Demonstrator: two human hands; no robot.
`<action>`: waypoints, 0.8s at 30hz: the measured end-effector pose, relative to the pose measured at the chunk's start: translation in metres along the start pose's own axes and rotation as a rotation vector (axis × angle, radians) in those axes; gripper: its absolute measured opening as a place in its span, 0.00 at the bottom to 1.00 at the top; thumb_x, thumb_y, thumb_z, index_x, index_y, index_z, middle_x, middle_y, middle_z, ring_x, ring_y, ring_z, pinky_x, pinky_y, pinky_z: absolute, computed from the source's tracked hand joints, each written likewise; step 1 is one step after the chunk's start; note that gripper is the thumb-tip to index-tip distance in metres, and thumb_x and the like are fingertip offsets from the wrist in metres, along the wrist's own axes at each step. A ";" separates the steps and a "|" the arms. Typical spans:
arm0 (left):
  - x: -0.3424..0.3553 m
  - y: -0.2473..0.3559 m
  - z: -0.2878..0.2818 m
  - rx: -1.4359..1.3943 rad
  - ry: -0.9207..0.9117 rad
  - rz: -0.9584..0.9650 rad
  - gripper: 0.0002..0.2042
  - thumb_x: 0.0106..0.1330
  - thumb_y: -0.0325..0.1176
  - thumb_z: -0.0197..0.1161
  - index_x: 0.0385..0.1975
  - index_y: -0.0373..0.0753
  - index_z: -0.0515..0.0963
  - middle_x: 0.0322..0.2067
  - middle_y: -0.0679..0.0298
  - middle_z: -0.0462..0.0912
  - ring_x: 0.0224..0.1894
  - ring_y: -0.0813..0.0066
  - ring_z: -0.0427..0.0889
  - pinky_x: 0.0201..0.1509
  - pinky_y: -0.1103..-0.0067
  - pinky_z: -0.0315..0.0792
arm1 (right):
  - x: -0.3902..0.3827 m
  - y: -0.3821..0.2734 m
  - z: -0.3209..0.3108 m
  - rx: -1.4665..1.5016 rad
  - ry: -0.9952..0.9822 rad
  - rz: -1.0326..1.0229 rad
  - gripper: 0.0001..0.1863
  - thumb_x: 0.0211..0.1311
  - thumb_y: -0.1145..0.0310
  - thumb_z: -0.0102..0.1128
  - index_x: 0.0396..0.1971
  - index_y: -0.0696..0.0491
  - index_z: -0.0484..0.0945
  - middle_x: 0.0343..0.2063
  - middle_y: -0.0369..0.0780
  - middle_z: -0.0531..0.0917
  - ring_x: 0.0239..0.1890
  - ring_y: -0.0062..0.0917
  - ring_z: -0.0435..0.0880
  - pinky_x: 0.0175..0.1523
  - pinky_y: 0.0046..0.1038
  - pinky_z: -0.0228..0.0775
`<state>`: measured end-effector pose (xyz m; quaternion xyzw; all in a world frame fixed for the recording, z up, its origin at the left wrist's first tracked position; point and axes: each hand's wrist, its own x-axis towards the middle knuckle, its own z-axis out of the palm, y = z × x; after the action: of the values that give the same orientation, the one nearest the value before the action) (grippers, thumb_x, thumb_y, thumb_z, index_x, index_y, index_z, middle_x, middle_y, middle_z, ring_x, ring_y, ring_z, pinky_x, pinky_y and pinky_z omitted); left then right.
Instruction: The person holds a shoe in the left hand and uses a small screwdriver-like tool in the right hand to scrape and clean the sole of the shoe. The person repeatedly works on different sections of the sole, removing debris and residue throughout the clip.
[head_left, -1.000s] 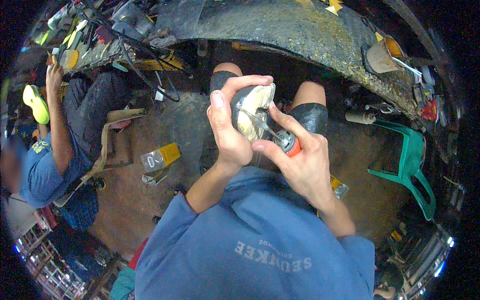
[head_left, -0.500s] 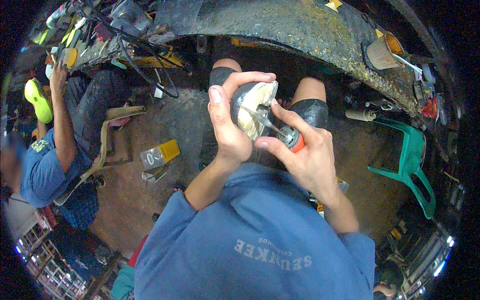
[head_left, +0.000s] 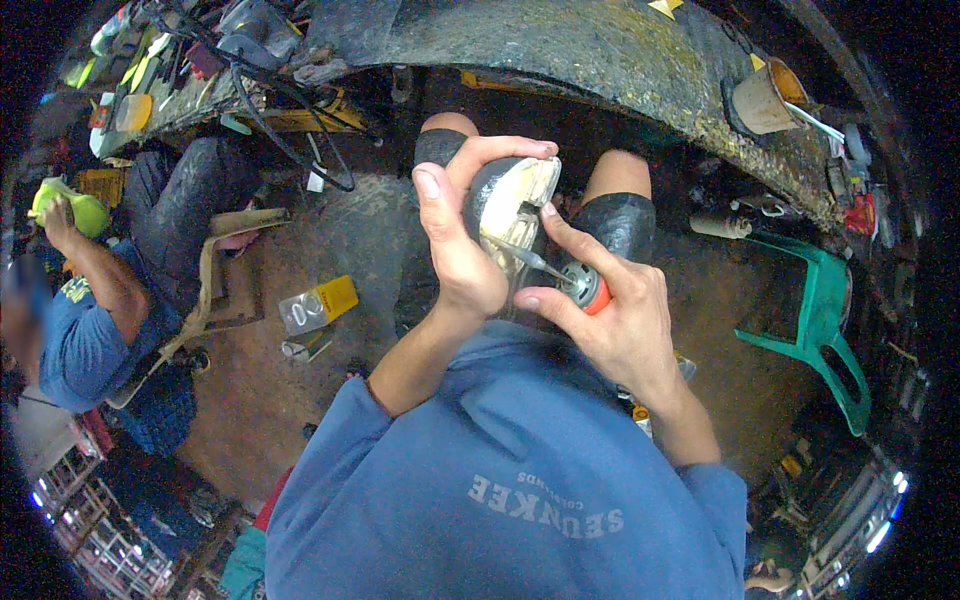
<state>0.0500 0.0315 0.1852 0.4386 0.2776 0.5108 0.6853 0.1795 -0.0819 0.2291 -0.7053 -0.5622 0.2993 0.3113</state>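
My left hand (head_left: 455,230) grips a dark rounded piece, apparently part of a shoe, by its side, with my fingers over its top; its pale cream, rough face (head_left: 510,205) points right and has a dark notch. My right hand (head_left: 610,310) is closed round a small rotary tool (head_left: 582,285) with an orange-red body and a grey metal end. A thin bit (head_left: 525,255) runs from the tool to the lower part of the cream face. My right index fingertip touches or nearly touches the piece's right edge. Both hands are above my lap.
A grimy workbench (head_left: 540,40) curves across ahead, carrying a bucket (head_left: 760,105) and clutter. A co-worker (head_left: 95,330) sits at left, holding a yellow-green shoe piece (head_left: 85,215). A green plastic chair (head_left: 810,310) is at right; a yellow-and-clear package (head_left: 330,300) lies on the floor.
My hands, piece and tool have shifted slightly up and right, the bit now lower on the cream face. The co-worker's raised arm has come down onto the yellow-green piece.
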 end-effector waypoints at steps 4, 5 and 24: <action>0.004 -0.002 -0.005 -0.025 0.000 0.093 0.50 0.83 0.73 0.19 0.53 0.31 0.82 0.53 0.49 0.88 0.55 0.61 0.87 0.64 0.68 0.79 | -0.001 0.001 -0.005 0.179 -0.078 0.075 0.41 0.61 0.46 0.82 0.72 0.47 0.81 0.41 0.49 0.93 0.39 0.36 0.95 0.48 0.38 0.84; 0.006 -0.003 -0.010 -0.022 -0.003 0.156 0.50 0.83 0.73 0.19 0.54 0.30 0.81 0.54 0.46 0.87 0.57 0.59 0.86 0.65 0.67 0.78 | -0.001 0.001 -0.004 0.281 -0.085 0.105 0.41 0.62 0.47 0.82 0.73 0.48 0.81 0.43 0.49 0.93 0.41 0.35 0.94 0.49 0.37 0.83; -0.044 0.078 -0.091 -0.195 0.039 -0.892 0.43 0.84 0.66 0.41 0.81 0.29 0.62 0.73 0.46 0.77 0.73 0.55 0.80 0.80 0.63 0.72 | 0.006 0.035 0.046 0.525 -0.426 0.167 0.43 0.66 0.63 0.81 0.79 0.53 0.73 0.70 0.42 0.84 0.66 0.19 0.80 0.75 0.26 0.66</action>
<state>-0.0753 0.0259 0.2088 0.1999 0.4030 0.1974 0.8710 0.1663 -0.0778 0.1724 -0.5665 -0.4585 0.5986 0.3323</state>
